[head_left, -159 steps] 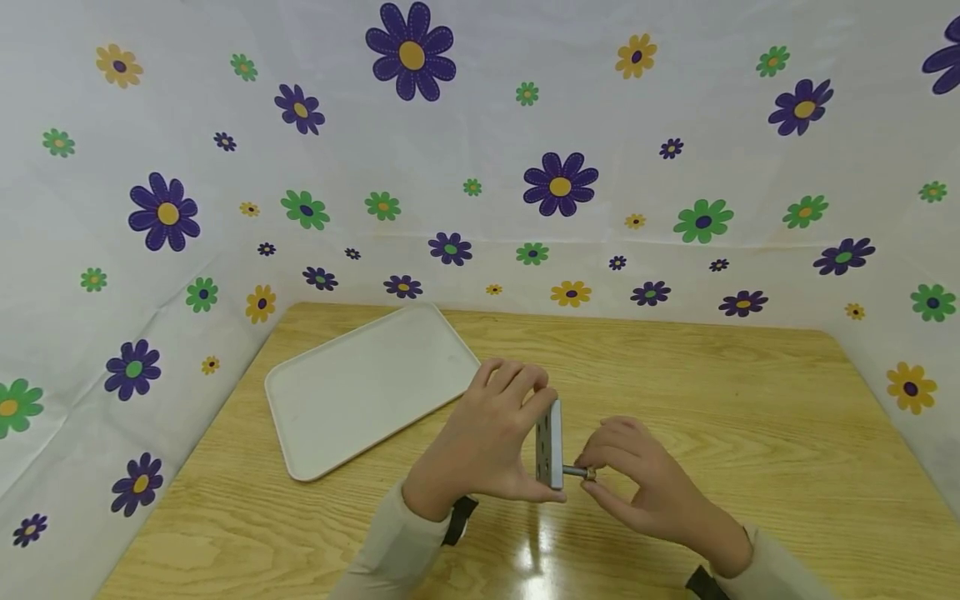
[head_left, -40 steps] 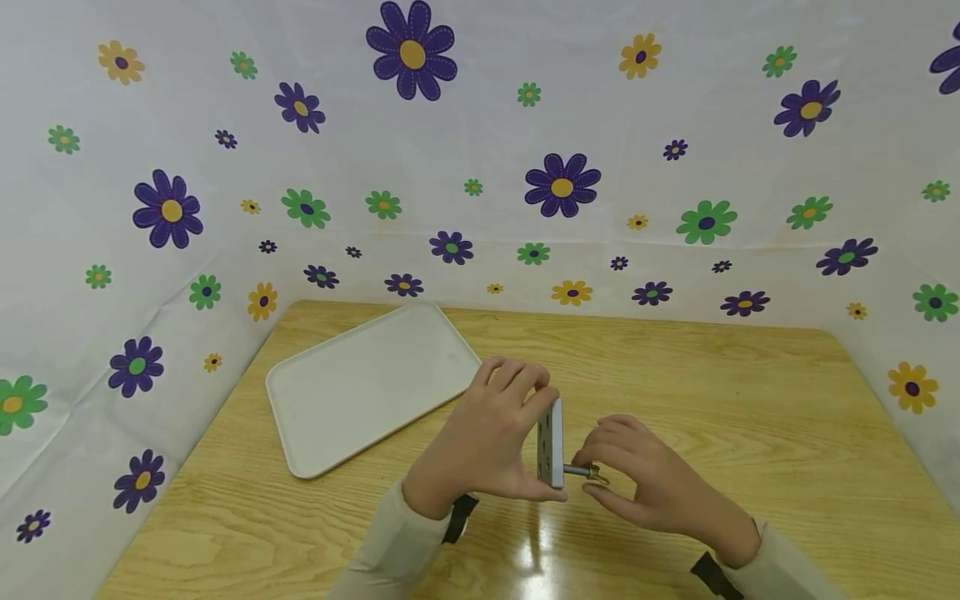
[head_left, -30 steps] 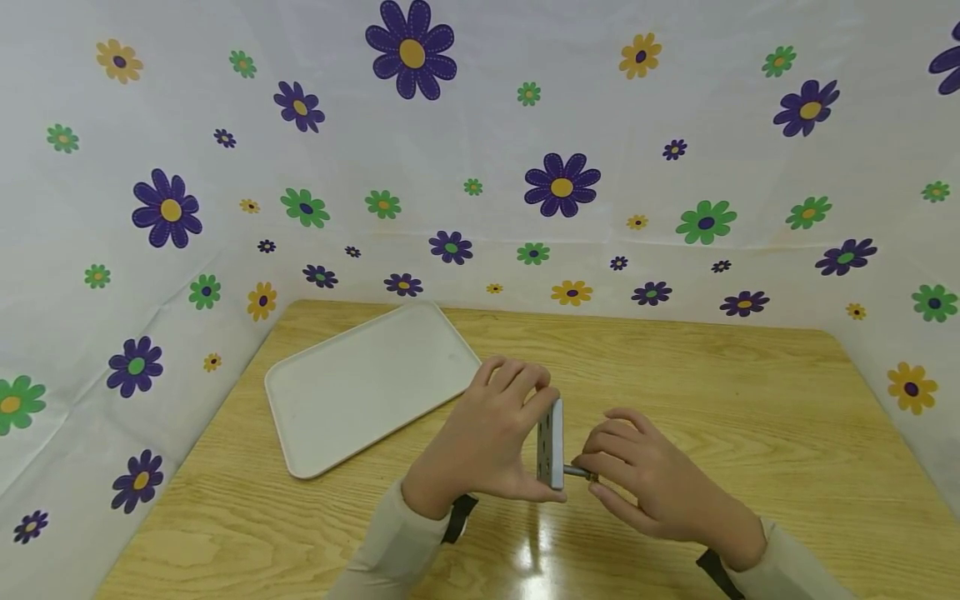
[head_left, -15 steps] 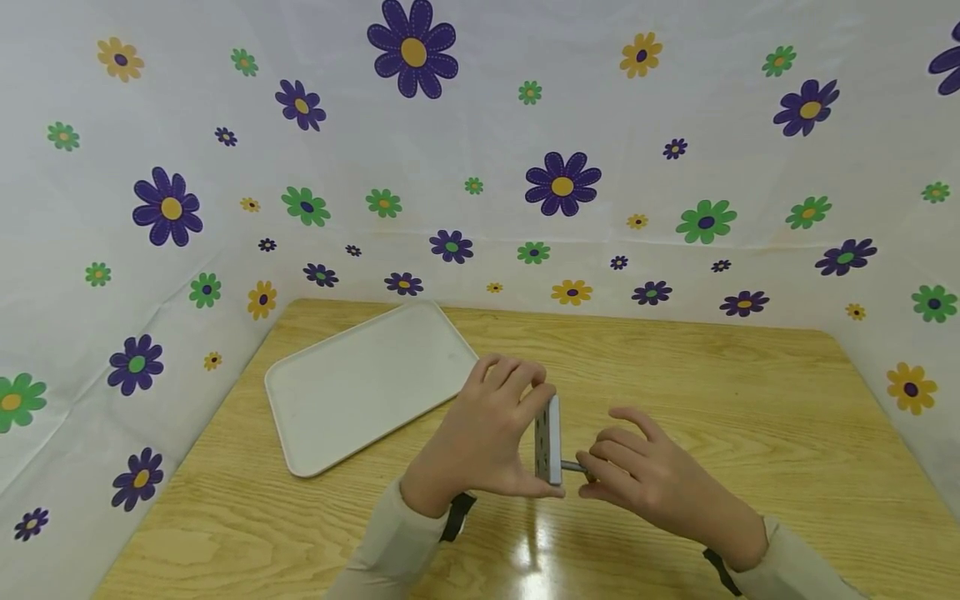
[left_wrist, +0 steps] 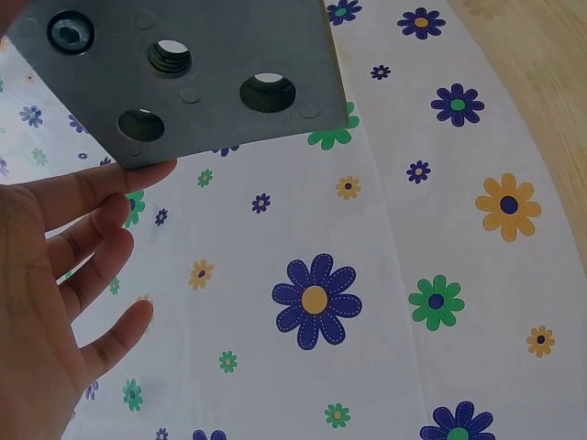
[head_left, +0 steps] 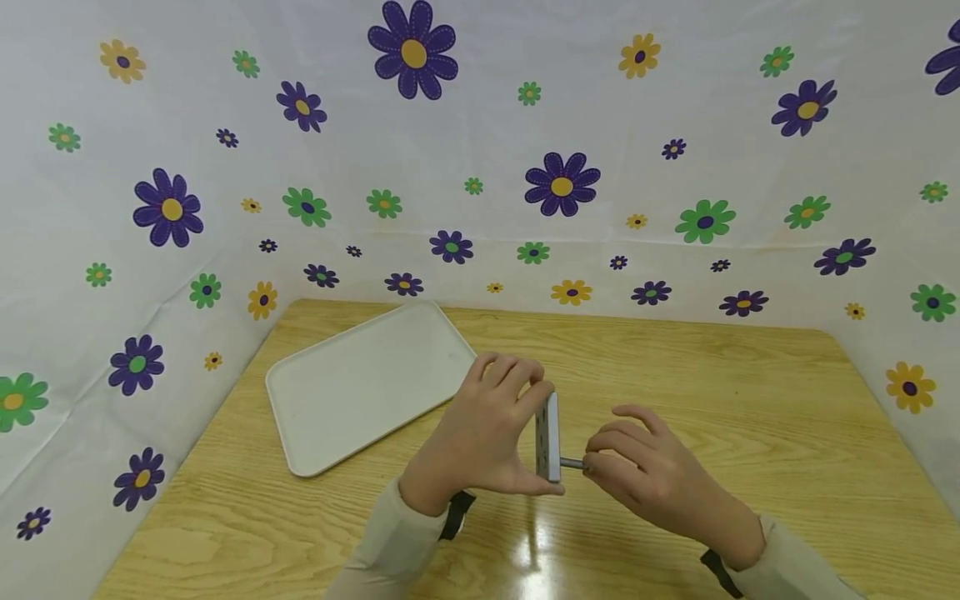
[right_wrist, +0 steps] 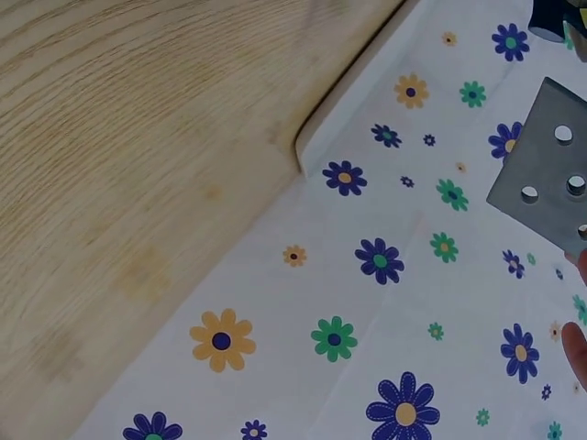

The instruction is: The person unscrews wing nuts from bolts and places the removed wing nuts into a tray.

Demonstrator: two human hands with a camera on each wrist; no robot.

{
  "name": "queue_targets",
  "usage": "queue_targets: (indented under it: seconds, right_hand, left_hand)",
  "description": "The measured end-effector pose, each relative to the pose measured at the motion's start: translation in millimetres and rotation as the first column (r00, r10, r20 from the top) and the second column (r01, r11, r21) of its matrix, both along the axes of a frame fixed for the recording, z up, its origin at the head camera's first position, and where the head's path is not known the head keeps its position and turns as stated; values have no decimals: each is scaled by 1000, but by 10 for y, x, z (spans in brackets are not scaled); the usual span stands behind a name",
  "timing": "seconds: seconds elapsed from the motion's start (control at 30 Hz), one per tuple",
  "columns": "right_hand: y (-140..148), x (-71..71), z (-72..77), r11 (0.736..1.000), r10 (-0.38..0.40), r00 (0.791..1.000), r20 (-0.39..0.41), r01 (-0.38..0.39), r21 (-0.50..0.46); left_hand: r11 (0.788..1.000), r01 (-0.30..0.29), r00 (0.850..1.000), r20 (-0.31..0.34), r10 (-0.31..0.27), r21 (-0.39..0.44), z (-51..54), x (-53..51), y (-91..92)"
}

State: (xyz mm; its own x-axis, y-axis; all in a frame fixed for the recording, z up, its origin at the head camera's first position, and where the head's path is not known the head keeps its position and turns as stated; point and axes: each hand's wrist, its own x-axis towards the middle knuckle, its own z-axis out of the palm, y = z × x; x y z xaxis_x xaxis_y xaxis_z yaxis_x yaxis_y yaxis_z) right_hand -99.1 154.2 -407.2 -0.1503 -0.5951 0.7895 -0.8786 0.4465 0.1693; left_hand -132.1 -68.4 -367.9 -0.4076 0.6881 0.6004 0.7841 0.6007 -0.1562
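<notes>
In head view, gripping metal plate (head_left: pixel 553 437) on edge with left hand (head_left: pixel 480 437) at lower centre — pinching end of thin rod (head_left: pixel 572 463), jutting from it, with right hand (head_left: pixel 660 477). In left wrist view, showing plate's holes (left_wrist: pixel 170 60) at upper left, fingertip (left_wrist: pixel 161 172) at lower corner. In right wrist view, showing plate at right edge — partly cut off.

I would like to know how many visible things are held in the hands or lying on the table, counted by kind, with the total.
Metal plate with holes, in the left hand: 1
Bolt, at the right hand's fingertips: 1
White tray, on the table: 1
Total: 3
</notes>
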Motion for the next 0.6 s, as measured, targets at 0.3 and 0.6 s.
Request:
queue_targets:
  seconds: [0.3, 0.6]
  right_hand:
    - [20, -10, -28, 994, 52, 992, 111, -63, 93]
    - [60, -17, -15, 983, 137, 964, 227, -161, 90]
  left_hand:
    - [1000, 3, 1000, 2, -3, -3, 9, 4, 5]
    - [1000, -2, 1000, -1, 2, 1, -8, -5, 2]
